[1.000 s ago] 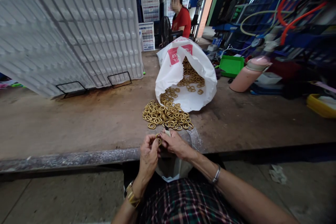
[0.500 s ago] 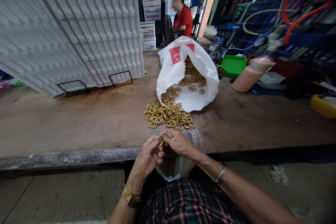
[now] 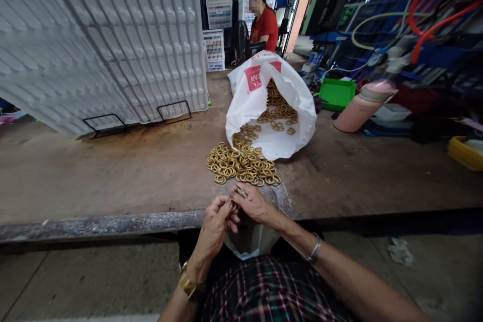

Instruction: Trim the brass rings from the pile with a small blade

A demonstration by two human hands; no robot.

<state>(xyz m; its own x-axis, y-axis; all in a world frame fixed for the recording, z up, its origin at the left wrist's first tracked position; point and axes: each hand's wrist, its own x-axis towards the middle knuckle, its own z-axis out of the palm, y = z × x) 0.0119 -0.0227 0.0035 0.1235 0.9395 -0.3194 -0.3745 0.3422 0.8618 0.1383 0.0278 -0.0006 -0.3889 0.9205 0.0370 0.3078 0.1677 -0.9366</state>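
Note:
Close together at the table's front edge, my two hands meet over a small brass-coloured ring (image 3: 233, 205). My left hand (image 3: 217, 224) is closed and pinches the ring between thumb and finger. Gripped in my right hand (image 3: 256, 206) is a small pale tool with a dark tip (image 3: 241, 191); its exact kind is too small to tell. The right fingers touch the ring or lie right beside it. Just beyond my hands lies a heap of similar rings (image 3: 241, 166). It spills from the mouth of a white sack (image 3: 260, 133), which holds more rings.
White ribbed plastic trays (image 3: 151, 50) stand upright on black wire stands at the left of the table (image 3: 113, 181). To the right are a pink bottle (image 3: 358, 109), a green tray (image 3: 337, 94) and a yellow container (image 3: 464, 153). A person in red (image 3: 266, 27) sits behind.
My left hand has turned, and the ring, plainly visible earlier, is now mostly covered by fingers. The tool in my right hand has tilted from upright to slanting. The view has shifted slightly.

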